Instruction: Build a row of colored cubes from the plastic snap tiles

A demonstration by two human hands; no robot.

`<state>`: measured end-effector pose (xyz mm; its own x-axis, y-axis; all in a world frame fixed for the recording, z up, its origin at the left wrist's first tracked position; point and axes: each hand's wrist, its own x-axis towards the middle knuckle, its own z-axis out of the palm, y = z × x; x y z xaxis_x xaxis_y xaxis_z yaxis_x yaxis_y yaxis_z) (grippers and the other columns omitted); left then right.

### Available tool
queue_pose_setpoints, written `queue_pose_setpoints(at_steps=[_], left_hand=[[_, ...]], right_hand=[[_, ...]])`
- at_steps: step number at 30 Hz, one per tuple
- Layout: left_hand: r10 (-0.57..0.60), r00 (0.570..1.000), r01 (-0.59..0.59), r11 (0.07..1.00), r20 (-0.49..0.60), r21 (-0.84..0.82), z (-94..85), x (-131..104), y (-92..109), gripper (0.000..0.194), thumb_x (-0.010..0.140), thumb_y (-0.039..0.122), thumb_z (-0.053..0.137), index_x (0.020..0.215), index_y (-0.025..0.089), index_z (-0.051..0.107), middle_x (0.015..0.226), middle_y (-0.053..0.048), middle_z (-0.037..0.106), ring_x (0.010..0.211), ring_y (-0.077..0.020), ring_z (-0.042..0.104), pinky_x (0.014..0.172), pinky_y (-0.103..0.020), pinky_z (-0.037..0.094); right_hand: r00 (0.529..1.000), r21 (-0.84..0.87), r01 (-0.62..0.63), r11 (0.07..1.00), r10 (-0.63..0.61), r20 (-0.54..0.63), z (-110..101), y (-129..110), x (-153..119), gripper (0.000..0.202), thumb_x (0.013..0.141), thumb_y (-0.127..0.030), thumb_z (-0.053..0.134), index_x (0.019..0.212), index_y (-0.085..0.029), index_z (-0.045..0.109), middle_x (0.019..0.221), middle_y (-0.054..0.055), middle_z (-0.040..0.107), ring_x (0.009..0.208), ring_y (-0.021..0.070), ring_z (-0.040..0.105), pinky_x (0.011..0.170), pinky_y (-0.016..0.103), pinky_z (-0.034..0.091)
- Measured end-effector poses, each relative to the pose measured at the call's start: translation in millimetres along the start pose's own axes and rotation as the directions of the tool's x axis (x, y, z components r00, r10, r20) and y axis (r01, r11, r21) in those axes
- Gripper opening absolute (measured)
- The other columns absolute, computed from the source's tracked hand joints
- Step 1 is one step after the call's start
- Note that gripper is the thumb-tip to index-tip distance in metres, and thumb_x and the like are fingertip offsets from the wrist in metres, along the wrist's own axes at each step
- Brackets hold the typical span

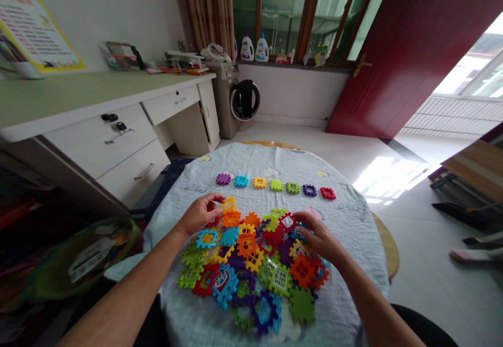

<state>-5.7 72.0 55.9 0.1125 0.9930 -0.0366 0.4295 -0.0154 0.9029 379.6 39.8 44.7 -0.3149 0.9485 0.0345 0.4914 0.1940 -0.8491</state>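
Many toothed plastic building tiles lie in a loose heap on the cloth-covered table. My left hand (201, 214) is at the heap's far left edge, thumb and forefinger closed on the side of a yellow building tile (228, 204). An orange tile (231, 219) is just below that one. At the heap's right side, my right hand (320, 235) has its fingers apart, the forefinger tip beside a red-framed tile (287, 222) with a pale middle. Its thumb is over a blue tile (299, 231), partly hidden by the hand.
Beyond the heap, several tiles stand spaced in a row, from a purple tile (223, 179) to a red tile (328, 193). A pale blue cloth (346, 221) covers the round table. A desk (98, 93), a washing machine (228, 93) and a green basket (78, 263) are around it.
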Motion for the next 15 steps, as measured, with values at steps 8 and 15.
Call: queue_pose_setpoints(at_steps=[8,15], left_hand=[[0.062,0.995,-0.076,0.975,0.074,0.206,5.5,0.8,-1.1,0.041,0.07,0.039,0.063,0.106,0.018,0.066,0.097,-0.005,0.069,0.071,-0.0149,0.06,0.067,-0.03,0.054],[0.32,0.942,-0.324,0.782,0.102,0.533,1.8,6.7,-10.1,0.032,0.071,0.028,0.059,0.1,0.022,0.069,0.114,-0.007,0.066,0.11,-0.026,0.057,0.103,-0.044,0.042]], right_hand=[[0.998,0.359,-0.051,0.932,0.038,0.045,-8.6,-11.4,-2.1,0.041,0.087,-0.046,0.054,0.12,-0.023,0.059,0.125,0.01,0.064,0.121,0.0242,0.058,0.099,0.042,0.047],[0.957,0.186,-0.157,0.97,0.196,-0.214,-19.3,12.6,3.4,0.032,0.079,-0.034,0.055,0.106,-0.02,0.063,0.105,0.008,0.071,0.101,0.0218,0.065,0.09,0.04,0.051]])
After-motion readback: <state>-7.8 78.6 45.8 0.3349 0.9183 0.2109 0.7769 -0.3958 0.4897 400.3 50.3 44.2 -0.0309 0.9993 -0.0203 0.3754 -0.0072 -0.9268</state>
